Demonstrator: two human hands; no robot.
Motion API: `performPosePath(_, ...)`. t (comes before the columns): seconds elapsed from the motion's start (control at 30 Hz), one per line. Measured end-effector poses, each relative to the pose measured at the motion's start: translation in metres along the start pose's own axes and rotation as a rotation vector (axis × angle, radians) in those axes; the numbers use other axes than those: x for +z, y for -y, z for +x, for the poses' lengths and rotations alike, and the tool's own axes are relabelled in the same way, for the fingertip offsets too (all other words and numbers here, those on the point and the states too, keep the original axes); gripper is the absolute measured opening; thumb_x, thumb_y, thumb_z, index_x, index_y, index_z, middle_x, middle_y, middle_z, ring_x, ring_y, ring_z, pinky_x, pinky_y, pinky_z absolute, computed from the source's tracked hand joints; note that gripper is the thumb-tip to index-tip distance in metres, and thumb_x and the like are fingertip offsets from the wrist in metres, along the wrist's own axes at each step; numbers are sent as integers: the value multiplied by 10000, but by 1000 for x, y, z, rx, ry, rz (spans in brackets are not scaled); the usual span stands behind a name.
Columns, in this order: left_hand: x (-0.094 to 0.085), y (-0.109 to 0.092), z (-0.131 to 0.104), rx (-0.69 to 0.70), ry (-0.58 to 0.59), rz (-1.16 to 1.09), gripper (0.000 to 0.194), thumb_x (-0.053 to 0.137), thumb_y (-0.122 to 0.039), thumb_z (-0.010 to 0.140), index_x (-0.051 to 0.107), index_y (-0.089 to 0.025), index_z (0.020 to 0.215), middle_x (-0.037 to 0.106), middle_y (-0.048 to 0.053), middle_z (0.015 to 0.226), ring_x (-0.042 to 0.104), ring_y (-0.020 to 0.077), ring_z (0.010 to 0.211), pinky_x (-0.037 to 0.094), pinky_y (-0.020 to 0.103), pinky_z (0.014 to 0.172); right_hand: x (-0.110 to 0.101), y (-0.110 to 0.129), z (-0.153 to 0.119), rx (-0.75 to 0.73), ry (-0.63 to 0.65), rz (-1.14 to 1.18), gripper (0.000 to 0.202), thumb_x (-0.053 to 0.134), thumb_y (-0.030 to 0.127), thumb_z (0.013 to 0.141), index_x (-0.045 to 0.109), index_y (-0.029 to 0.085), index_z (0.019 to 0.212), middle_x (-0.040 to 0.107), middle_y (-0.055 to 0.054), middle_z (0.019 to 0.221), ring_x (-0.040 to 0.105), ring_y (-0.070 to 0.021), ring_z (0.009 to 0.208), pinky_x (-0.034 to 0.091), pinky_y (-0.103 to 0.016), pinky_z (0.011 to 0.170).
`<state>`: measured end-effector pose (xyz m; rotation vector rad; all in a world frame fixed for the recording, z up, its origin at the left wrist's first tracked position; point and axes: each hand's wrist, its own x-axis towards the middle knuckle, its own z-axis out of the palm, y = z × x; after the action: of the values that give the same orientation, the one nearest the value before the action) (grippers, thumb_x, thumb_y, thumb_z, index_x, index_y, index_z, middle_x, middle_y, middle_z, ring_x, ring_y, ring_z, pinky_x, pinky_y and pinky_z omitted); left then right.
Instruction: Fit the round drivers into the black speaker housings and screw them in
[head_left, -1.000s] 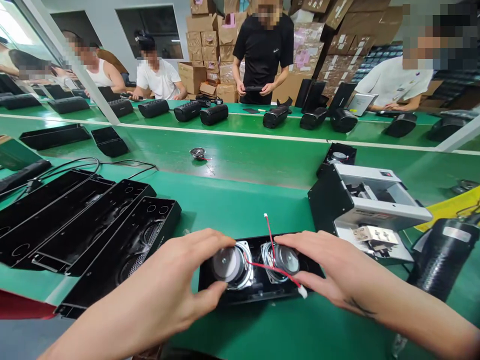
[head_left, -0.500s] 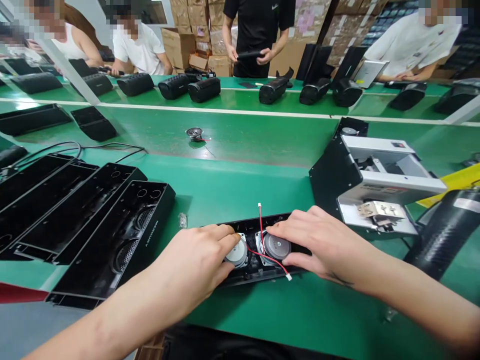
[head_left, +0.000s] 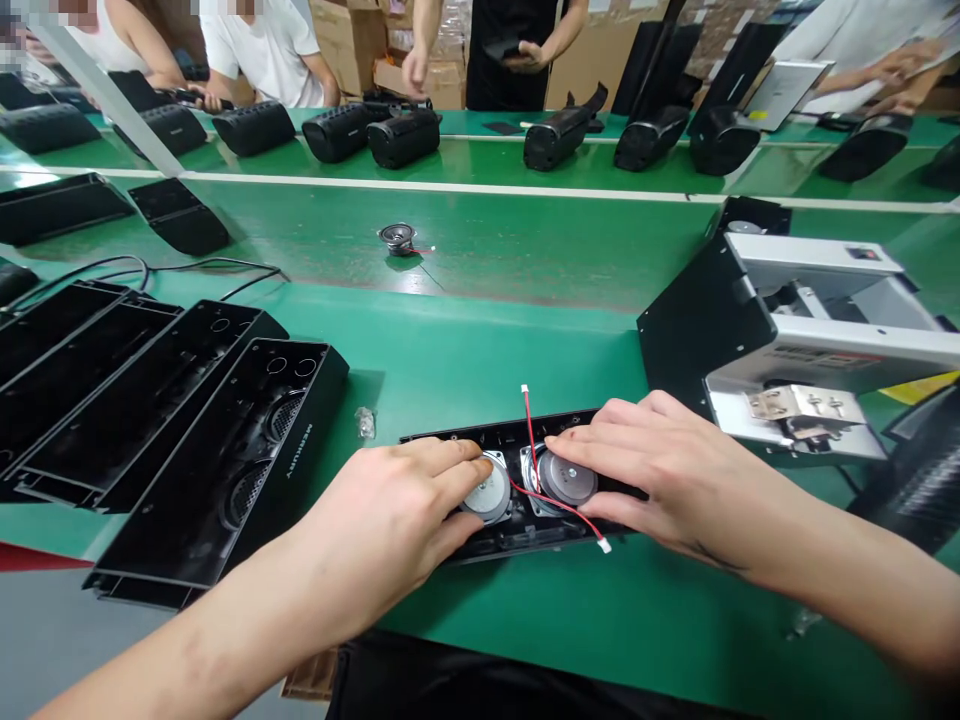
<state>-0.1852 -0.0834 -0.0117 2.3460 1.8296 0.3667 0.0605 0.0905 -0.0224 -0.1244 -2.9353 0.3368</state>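
Two round speaker drivers sit side by side in a black speaker panel [head_left: 525,525] lying near the front edge of the green surface [head_left: 480,360]. The left hand [head_left: 390,525] presses its fingers, loosely curled, onto the left driver [head_left: 491,495]; the right hand [head_left: 667,480] lies flat with fingertips on the right driver [head_left: 566,480]. Neither hand seems to grip anything, though the palms hide part of the panel. A red wire [head_left: 555,505] with white plugs crosses the drivers. Toward the left edge lie open black speaker housings [head_left: 225,470]. Toward the right edge stands a grey and black machine [head_left: 795,340]. A loose driver [head_left: 397,238] lies further back, mid-surface.
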Motion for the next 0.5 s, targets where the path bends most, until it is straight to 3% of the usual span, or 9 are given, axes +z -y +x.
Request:
performPosePath(0.1, 1, 0, 1, 8, 17, 3, 228, 686, -288, 989, 702, -220, 1207, 751, 86, 1263, 767, 280, 1041, 633, 354, 867, -4, 2, 2, 0, 43, -12, 304, 636, 323, 1054, 581, 233, 1339, 701, -32, 1287, 595, -260, 1007, 352, -400, 725)
performPosePath(0.2, 1, 2, 1, 62, -9, -1, 220, 617, -293, 1036, 687, -191, 1218, 749, 96, 1270, 760, 273, 1064, 630, 365, 907, -9, 3, 3, -21, 27, -5, 291, 590, 318, 1068, 570, 237, 1347, 694, -28, 1297, 592, -256, 986, 362, -406, 701)
performPosePath(0.3, 1, 2, 0, 90, -39, -6, 242, 533, -304, 1075, 687, -162, 1198, 752, 111, 1251, 768, 274, 1021, 648, 381, 850, -13, 3, 4, -19, 10, 5, 296, 577, 316, 1074, 562, 245, 1361, 693, -17, 1295, 578, -242, 954, 354, -396, 691)
performPosePath(0.5, 2, 2, 1, 100, -78, -26, 250, 493, -283, 1090, 675, -146, 1190, 750, 114, 1236, 765, 285, 1023, 669, 431, 826, -11, 4, 5, 59, 51, 46, 550, 885, 158, 852, 595, 275, 1304, 712, 61, 1246, 577, -205, 947, 315, -365, 724)
